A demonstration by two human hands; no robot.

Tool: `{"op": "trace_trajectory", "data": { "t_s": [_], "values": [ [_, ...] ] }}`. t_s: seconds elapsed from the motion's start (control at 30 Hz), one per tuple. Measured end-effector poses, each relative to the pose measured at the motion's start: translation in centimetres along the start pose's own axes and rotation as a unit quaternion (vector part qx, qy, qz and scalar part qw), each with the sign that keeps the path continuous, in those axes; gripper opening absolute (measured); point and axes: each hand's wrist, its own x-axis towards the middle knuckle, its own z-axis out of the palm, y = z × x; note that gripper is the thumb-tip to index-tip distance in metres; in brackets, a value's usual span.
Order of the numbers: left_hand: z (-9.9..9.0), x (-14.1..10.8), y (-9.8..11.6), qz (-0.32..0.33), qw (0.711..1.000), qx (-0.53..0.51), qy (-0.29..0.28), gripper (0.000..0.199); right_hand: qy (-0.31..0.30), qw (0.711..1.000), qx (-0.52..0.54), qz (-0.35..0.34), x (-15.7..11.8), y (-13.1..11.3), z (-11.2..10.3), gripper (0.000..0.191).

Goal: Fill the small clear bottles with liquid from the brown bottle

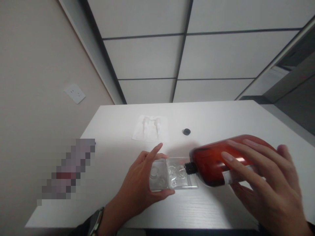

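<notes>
My left hand grips a clear plastic blister tray by its edges, with the thumb along the bottom and fingers over the top. My right hand wraps over an amber plastic bottle lying nearly on its side. The bottle's black threaded neck is bare and touches or nearly touches the tray's right end. A white label shows on the bottle between my fingers. Its black cap lies on the table, beyond my hands.
The white wood-grain table has a crumpled translucent plastic sheet near its far side. A pixelated blurred patch covers the left table edge. A beige wall with a white socket plate rises on the left. A watch is on my left wrist.
</notes>
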Motion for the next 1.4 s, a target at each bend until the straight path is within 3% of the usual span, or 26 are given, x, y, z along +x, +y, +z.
{"op": "trace_trajectory", "data": {
  "t_s": [0.5, 0.67, 0.83, 1.4],
  "values": [
    [0.23, 0.10, -0.02, 0.015, 1.000, 0.013, 0.000, 0.124, 0.020, 0.999, -0.008, -0.047, 0.46, 0.18, 0.00, 0.091],
    [0.20, 0.13, -0.05, 0.015, 1.000, 0.012, 0.004, 0.123, 0.018, 0.999, -0.011, -0.026, 0.43, 0.04, 0.03, 0.087],
    [0.14, 0.05, -0.09, 0.022, 1.000, 0.019, 0.008, 0.129, 0.009, 0.999, -0.008, -0.033, 0.32, 0.48, -0.16, 0.071],
    [0.21, 0.09, -0.08, 0.027, 1.000, 0.015, 0.005, 0.127, 0.016, 1.000, -0.009, -0.002, 0.48, -0.15, -0.31, 0.071]
  ]
}}
